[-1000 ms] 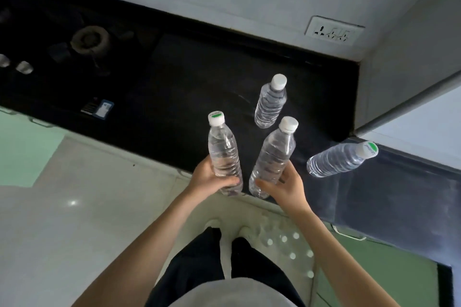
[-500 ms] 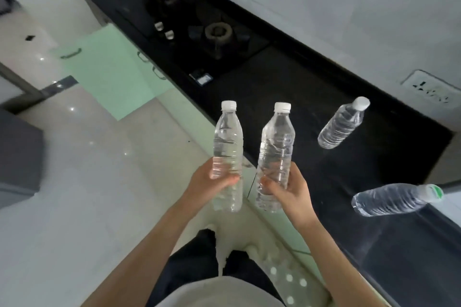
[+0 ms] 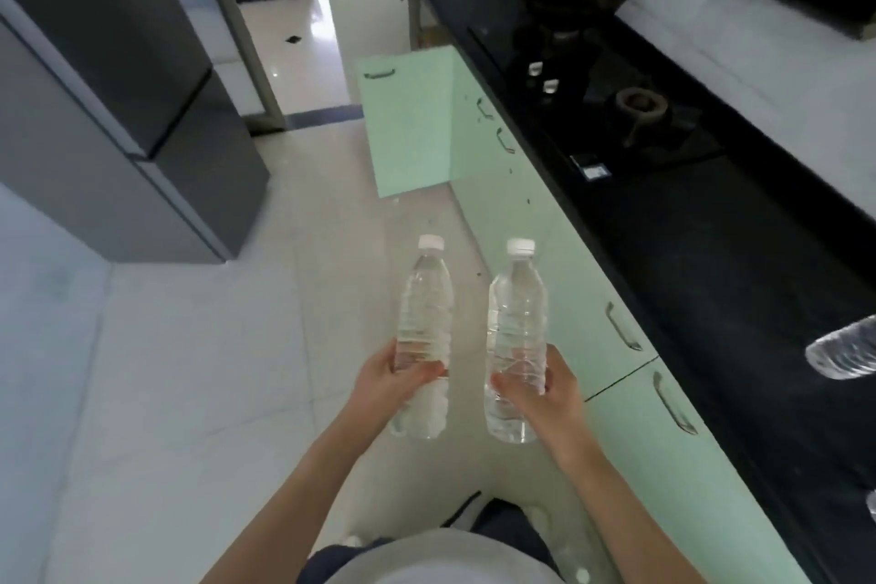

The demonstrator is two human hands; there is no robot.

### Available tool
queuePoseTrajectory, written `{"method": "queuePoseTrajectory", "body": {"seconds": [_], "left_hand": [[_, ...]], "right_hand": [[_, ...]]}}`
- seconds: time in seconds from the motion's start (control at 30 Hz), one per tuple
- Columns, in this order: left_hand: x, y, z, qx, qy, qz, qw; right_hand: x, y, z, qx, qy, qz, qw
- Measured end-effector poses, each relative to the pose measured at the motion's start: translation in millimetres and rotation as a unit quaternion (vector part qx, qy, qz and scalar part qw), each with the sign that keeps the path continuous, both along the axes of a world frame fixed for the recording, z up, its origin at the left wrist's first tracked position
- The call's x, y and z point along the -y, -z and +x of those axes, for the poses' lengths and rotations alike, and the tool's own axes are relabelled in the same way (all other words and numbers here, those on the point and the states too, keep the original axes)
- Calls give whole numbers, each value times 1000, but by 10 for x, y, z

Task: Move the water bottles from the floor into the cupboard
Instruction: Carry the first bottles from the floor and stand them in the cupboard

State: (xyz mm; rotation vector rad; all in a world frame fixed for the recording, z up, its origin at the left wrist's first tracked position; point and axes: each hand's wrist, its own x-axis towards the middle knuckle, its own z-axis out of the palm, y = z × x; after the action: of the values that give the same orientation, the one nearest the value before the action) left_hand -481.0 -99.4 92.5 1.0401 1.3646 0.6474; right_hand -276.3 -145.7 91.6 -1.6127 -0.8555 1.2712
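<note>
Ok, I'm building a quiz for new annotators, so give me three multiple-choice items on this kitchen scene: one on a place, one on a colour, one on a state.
1. Where is the spare bottle at the right edge? A) on the floor B) on the black counter C) in the fridge
2. What colour are the caps on the left bottle and right bottle? A) white B) red C) green
3. How is the cupboard door ahead? A) shut B) lifted off C) swung open
Answers: B, it rests on the counter; A, both tops look white; C, it stands out from the row of fronts.
</note>
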Motion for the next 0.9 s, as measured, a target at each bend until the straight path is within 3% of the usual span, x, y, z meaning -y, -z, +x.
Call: {"method": "queuePoseTrajectory", "body": {"seconds": [0.27,0.47,0.7,0.9], "left_hand": [[619,101,-2253,-33,-136,-26,990],[718,110,-3206,-16,-237,-28,971],[-78,338,-3760,-11,-266,-44,963],[-1413,464,-4163,-16,-255,-57,965]], "right_hand": [[66,189,-2077,-15,-135,-32,990],[-306,93,-3095,-19,-232,-36,972],[-1226,231,-3657,-6,-240,-50,969],[-2553,475,-4052,7,-233,-69,970]]}}
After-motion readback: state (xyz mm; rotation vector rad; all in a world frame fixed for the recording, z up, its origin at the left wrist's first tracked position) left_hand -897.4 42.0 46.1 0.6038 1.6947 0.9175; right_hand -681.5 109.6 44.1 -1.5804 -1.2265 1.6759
